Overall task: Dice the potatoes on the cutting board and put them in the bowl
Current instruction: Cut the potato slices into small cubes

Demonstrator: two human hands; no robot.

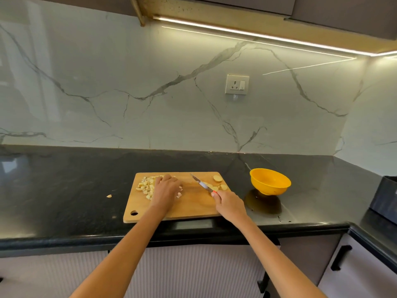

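Note:
A wooden cutting board (193, 203) lies on the black counter. A heap of diced potato (147, 186) covers its left part. My left hand (167, 191) rests palm down over the right side of that heap, fingers curled onto the pieces. My right hand (228, 204) grips a knife (202, 183) by its red handle, blade pointing up and left above the board. A few potato slices (218, 183) lie at the board's right end, under and beside the blade. An empty yellow bowl (270, 181) stands on the counter right of the board.
One stray potato piece (109, 196) lies on the counter left of the board. A dark appliance (386, 198) sits at the far right edge. A wall socket (237, 84) is set in the marble backsplash. The counter's front edge runs just below the board.

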